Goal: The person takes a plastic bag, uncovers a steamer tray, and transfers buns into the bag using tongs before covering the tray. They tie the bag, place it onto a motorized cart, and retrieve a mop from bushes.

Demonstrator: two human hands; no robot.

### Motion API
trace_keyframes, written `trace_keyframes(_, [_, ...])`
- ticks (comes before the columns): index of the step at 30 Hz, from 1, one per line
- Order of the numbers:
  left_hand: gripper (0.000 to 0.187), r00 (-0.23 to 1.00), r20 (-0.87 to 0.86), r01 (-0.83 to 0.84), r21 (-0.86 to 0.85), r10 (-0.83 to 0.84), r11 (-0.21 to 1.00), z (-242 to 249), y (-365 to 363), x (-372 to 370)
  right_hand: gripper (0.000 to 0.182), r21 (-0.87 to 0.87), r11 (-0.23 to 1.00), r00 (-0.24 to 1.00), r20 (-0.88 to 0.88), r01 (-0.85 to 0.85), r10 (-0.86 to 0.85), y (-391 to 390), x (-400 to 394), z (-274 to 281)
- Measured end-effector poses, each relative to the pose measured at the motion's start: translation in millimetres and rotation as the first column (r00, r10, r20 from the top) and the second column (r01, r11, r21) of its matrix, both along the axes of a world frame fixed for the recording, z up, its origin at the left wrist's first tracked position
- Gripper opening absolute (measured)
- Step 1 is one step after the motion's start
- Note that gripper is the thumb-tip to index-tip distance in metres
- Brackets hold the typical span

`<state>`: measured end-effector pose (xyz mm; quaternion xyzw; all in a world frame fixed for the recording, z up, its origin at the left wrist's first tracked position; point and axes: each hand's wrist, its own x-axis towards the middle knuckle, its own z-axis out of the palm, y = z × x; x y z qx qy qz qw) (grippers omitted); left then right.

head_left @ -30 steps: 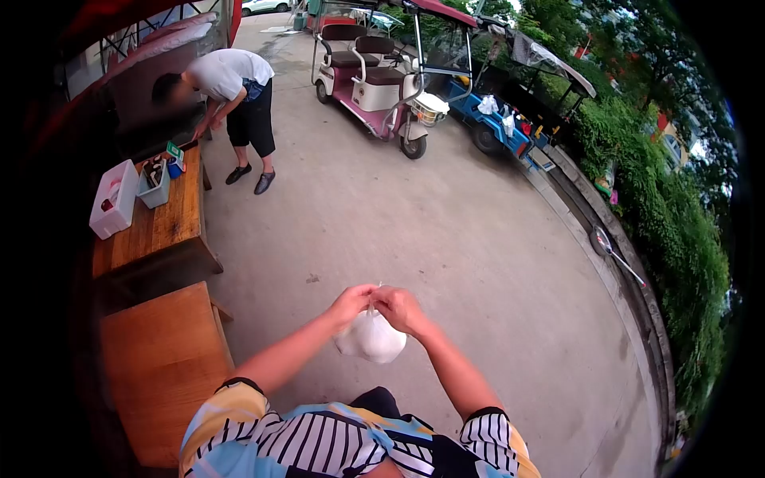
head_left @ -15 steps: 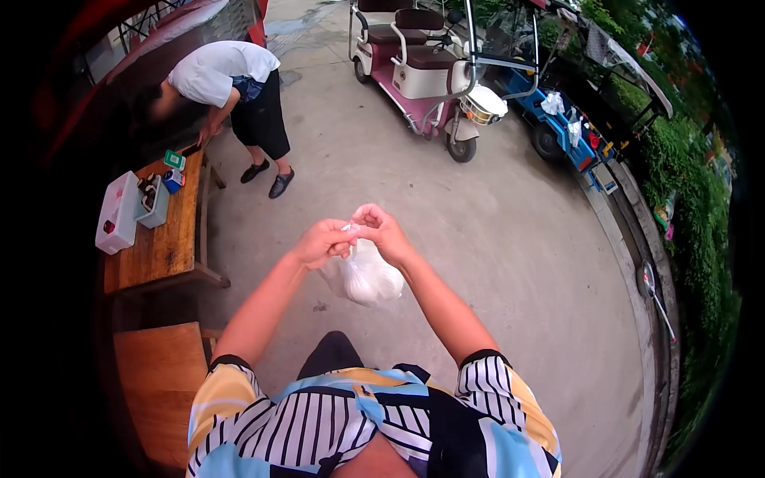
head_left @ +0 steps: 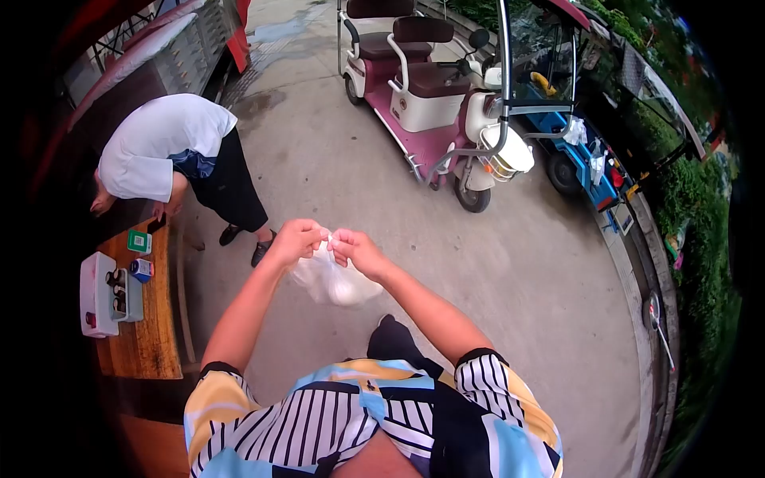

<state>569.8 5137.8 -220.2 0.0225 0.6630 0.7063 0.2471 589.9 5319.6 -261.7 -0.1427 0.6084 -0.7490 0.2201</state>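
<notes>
A white, thin plastic bag [head_left: 339,285] hangs in front of me over the concrete, bulging with contents I cannot make out. My left hand [head_left: 300,242] pinches one side of its gathered top. Close beside it, my right hand [head_left: 356,253] grips the other side, fingers closed. The two hands are almost touching at the bag's neck, and the bag dangles below them, clear of the ground.
At left, a wooden table [head_left: 159,334] bears a white box [head_left: 97,295], a bin of bottles [head_left: 127,296] and a green sign [head_left: 139,241]. A person in a white shirt [head_left: 167,143] bends over it. Ahead stand a pink tricycle [head_left: 422,135] and a blue cart [head_left: 596,171].
My view has moved forward; the table and tricycle appear closer. My hands, overlapping before, now sit side by side at the bag's neck. The person has bent lower over the table.
</notes>
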Motion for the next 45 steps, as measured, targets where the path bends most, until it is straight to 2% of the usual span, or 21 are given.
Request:
trace_keyframes(2, [0.009,0.988,-0.126,-0.099,-0.082,0.089,0.992,5,13,-72,0.011,0.066,0.996,0.996,-0.071,-0.056,0.060,13,-88,2])
trace_keyframes(3, [0.009,0.958,-0.269,-0.145,-0.157,0.099,0.977,-6,20,-107,0.010,0.108,0.992,0.989,-0.122,-0.065,0.078,15,-129,-1])
trace_keyframes(5, [0.009,0.850,-0.524,-0.252,-0.299,0.062,0.920,-23,33,-179,0.009,0.154,0.987,0.989,-0.132,-0.049,0.070,27,-205,-10])
trace_keyframes(6, [0.009,0.779,-0.627,-0.334,-0.417,-0.002,0.845,-26,41,-212,0.009,0.153,0.988,0.994,-0.107,-0.019,0.036,30,-244,-8])
trace_keyframes(7, [0.008,0.667,-0.739,-0.359,-0.434,-0.098,0.826,-25,46,-241,0.009,0.155,0.988,0.997,-0.073,0.013,-0.001,34,-279,-5])
trace_keyframes(9, [0.008,0.361,-0.893,-0.426,-0.414,-0.269,0.804,-13,60,-311,0.009,0.110,0.992,0.995,-0.074,-0.064,0.072,51,-364,-1])
trace_keyframes(10, [0.007,0.425,-0.851,-0.372,-0.475,-0.309,0.797,-10,62,-341,0.010,0.077,0.993,0.993,-0.067,-0.089,0.094,56,-400,-3])
trace_keyframes(13, [0.008,0.445,-0.846,-0.320,-0.457,-0.294,0.830,-5,71,-440,0.009,0.039,0.991,0.990,-0.040,-0.130,0.132,70,-499,-8])
trace_keyframes(16, [0.007,0.586,-0.760,-0.203,-0.473,-0.281,0.857,-14,78,-556,0.010,0.058,0.995,0.996,-0.020,-0.083,0.084,82,-605,-22])
trace_keyframes(19, [0.007,0.692,-0.575,0.077,-0.542,-0.436,0.837,-42,88,-683,0.009,0.106,0.993,0.998,-0.005,0.059,-0.059,103,-693,-39])
trace_keyframes(20, [0.009,0.812,-0.377,0.302,-0.382,-0.446,0.873,-54,91,-729,0.009,0.085,0.992,0.995,0.012,0.095,-0.097,110,-724,-50])
trace_keyframes(21, [0.010,0.868,-0.139,0.458,-0.151,-0.478,0.876,-69,96,-768,0.008,0.071,0.990,0.991,0.044,0.119,-0.123,118,-746,-61])
trace_keyframes(22, [0.012,0.838,0.103,0.525,0.113,-0.535,0.844,-85,102,-803,0.008,0.054,0.988,0.986,0.076,0.144,-0.148,127,-766,-71])
trace_keyframes(26, [0.014,0.684,0.375,0.437,0.476,-0.626,0.763,-127,165,-912,0.009,0.032,0.890,0.862,0.234,0.456,-0.450,167,-840,-108])
trace_keyframes(29, [0.016,0.587,0.547,0.334,0.507,-0.596,0.794,-169,232,-966,0.020,0.035,0.758,0.714,0.309,0.651,-0.628,211,-868,-137])
trace_keyframes(32, [0.021,0.462,0.561,0.275,0.646,-0.687,0.712,-221,296,-1008,0.036,0.032,0.587,0.558,0.276,0.809,-0.783,254,-890,-172])
trace_keyframes(34, [0.027,0.438,0.599,0.214,0.654,-0.670,0.725,-234,337,-1029,0.032,0.078,0.387,0.338,0.352,0.919,-0.873,288,-897,-202])
trace_keyframes(35, [0.027,0.394,0.623,0.191,0.664,-0.676,0.723,-244,355,-1036,0.030,0.121,0.252,0.185,0.403,0.960,-0.897,295,-884,-217])
trace_keyframes(38, [0.027,0.423,0.629,0.261,0.605,-0.653,0.752,-273,410,-1057,0.028,0.235,0.078,-0.062,0.535,0.969,-0.843,308,-854,-260])
trace_keyframes(42, [0.027,0.400,0.636,0.321,0.577,-0.660,0.751,-311,472,-1073,0.028,0.555,0.132,-0.239,0.545,0.822,-0.804,286,-820,-299])
trace_keyframes(45, [0.027,0.430,0.594,0.343,0.590,-0.680,0.731,-329,525,-1088,0.028,0.642,0.162,-0.285,0.533,0.749,-0.797,273,-813,-310])
